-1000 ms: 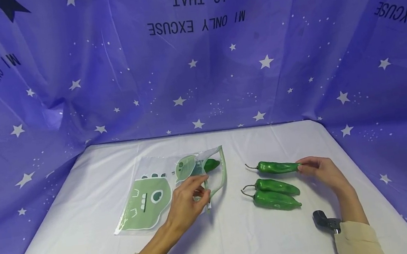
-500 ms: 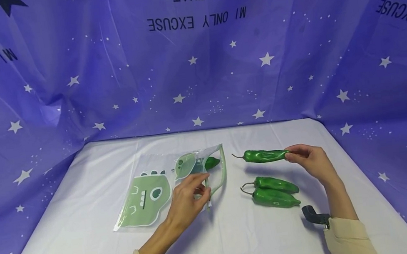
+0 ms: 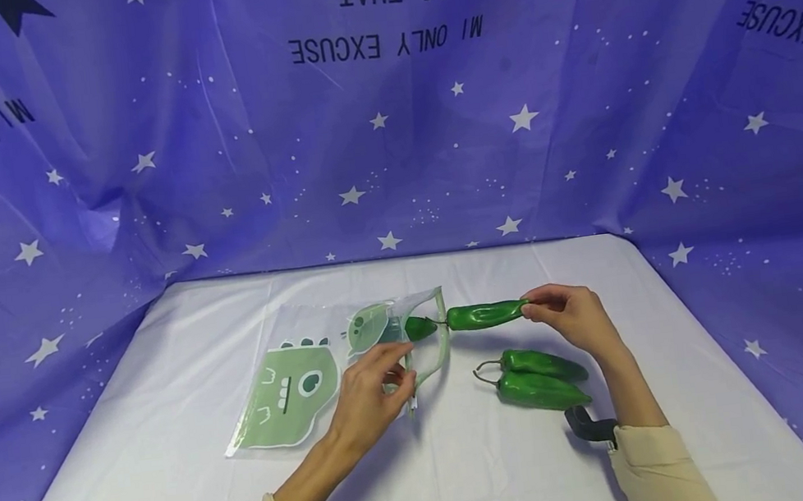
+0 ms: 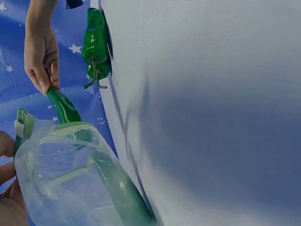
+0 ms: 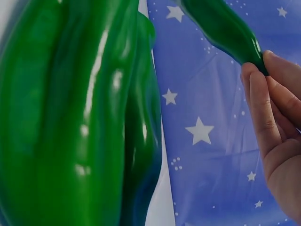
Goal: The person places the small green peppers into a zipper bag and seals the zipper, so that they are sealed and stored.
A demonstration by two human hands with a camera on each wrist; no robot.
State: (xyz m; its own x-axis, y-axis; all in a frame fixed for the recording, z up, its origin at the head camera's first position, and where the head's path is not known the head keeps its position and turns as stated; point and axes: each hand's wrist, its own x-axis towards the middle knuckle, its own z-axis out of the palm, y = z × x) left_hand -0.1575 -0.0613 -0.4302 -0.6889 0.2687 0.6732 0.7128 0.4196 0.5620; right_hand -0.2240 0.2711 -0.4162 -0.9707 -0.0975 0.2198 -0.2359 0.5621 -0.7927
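Note:
A clear zip bag (image 3: 305,394) with a green cartoon monster print lies on its side, its green-edged mouth facing right and spread. My left hand (image 3: 367,395) pinches the near edge of that mouth by the slider. One green chili pepper (image 4: 120,188) is inside the bag. Between thumb and fingers, my right hand (image 3: 576,317) pinches the tip of another green chili pepper (image 3: 485,315). This pepper is level above the table, stem first; in the left wrist view its front part shows inside the bag's mouth (image 4: 75,126).
Two more green chili peppers (image 3: 542,391) lie side by side on the white tablecloth (image 3: 463,467), nearer than the held one, stems to the left. A purple star-printed curtain (image 3: 391,161) hangs behind and at both sides. Black wrist camera mounts (image 3: 591,426) sit by both sleeves.
My right hand has lifted the pepper off the table and carried it left, to the bag's mouth. The left hand and the bag stay nearly where they were.

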